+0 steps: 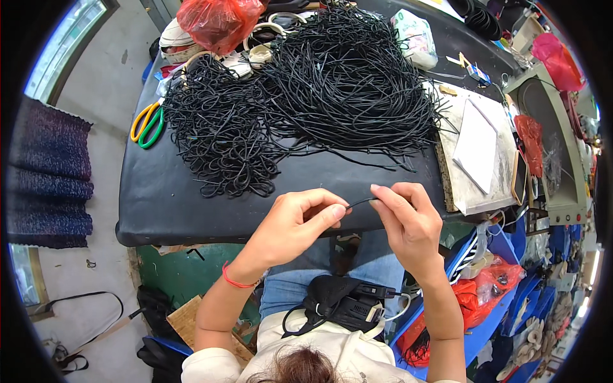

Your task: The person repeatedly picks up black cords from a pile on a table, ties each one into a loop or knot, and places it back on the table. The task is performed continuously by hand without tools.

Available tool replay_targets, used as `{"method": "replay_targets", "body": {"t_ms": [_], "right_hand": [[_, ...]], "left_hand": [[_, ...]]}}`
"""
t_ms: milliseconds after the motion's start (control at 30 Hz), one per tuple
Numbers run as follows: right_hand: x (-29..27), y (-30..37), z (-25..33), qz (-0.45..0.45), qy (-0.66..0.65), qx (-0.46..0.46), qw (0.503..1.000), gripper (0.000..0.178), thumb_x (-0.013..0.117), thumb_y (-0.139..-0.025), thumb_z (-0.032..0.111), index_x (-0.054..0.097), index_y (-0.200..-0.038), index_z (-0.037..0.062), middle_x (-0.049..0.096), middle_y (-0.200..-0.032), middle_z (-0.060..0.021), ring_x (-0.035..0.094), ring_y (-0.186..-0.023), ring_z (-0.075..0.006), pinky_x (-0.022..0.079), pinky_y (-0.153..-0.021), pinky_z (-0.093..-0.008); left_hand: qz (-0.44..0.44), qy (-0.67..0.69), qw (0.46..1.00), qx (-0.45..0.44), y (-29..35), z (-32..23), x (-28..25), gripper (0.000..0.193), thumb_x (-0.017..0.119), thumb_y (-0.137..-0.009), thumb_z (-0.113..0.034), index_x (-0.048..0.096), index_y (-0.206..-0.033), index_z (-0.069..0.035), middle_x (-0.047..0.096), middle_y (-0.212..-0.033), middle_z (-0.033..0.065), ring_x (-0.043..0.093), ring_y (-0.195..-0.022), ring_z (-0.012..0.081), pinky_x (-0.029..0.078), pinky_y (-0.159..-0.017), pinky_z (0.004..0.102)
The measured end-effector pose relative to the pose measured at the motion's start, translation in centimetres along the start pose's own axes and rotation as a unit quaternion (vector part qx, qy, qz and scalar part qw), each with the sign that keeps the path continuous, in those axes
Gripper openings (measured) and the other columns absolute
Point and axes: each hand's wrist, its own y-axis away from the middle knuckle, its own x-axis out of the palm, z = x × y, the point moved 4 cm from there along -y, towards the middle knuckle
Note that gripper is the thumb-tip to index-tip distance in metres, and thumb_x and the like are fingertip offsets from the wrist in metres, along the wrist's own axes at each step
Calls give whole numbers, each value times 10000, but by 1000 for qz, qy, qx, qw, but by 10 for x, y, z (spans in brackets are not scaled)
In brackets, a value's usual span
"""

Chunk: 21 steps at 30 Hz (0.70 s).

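Two bare hands work near the table's front edge, seen from above. The left hand (310, 220), a red string (235, 281) around its wrist, is almost closed, thumb and forefinger pinching one end of a thin black cord (361, 202). The right hand (408, 214) also pinches with thumb and fingers, gripping the cord's other visible end, so a short, slightly curved length bridges the gap between the hands. Clock directions start from that cord. At 12 o'clock, on the black-covered table (150, 204), spreads a large tangled pile of black cords (357, 96). At 10 o'clock, touching it, is a smaller heap of looped cords (223, 134); just beyond lie scissors (160, 121) with one yellow and one green handle. A red plastic bag (220, 25) sits at 11, a white soft pack (415, 38) at 1. At 2 o'clock, a pale board (476, 198) carries a white sheet (479, 143). At 6, a black pouch (345, 300) rests on the person's lap.
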Motion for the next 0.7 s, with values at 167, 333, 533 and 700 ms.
{"method": "replay_targets", "body": {"t_ms": [167,333,533,700], "right_hand": [[-1,0,8,8,-28,-13,999,276,657,-712,-27,647,-970,71,551,-770,-81,557,-626,-205,462,-541,-295],[-10,-6,-18,-84,-4,88,993,181,652,-748,-8,645,-917,56,559,-758,-92,554,-605,-213,443,-516,-293],[26,-6,18,-40,-26,28,998,227,628,-734,-21,620,-957,23,548,-774,-94,569,-625,-222,473,-530,-302],[40,1,23,24,-40,8,999,257,616,-704,-23,601,-960,-13,528,-786,-77,576,-647,-210,481,-523,-311]], "left_hand": [[82,144,976,-141,5,14,-3,209,581,-876,-176,630,-954,11,629,-806,46,558,-648,68,475,-607,200],[27,142,979,-143,24,26,-19,187,586,-864,-143,627,-945,21,649,-842,102,632,-711,115,534,-650,231],[-89,263,958,-77,10,35,6,188,542,-895,-142,594,-1001,4,642,-913,113,641,-817,163,554,-648,253],[-148,310,939,-32,10,46,7,192,537,-895,-122,585,-1032,4,626,-940,96,626,-824,146,561,-685,245]]}}
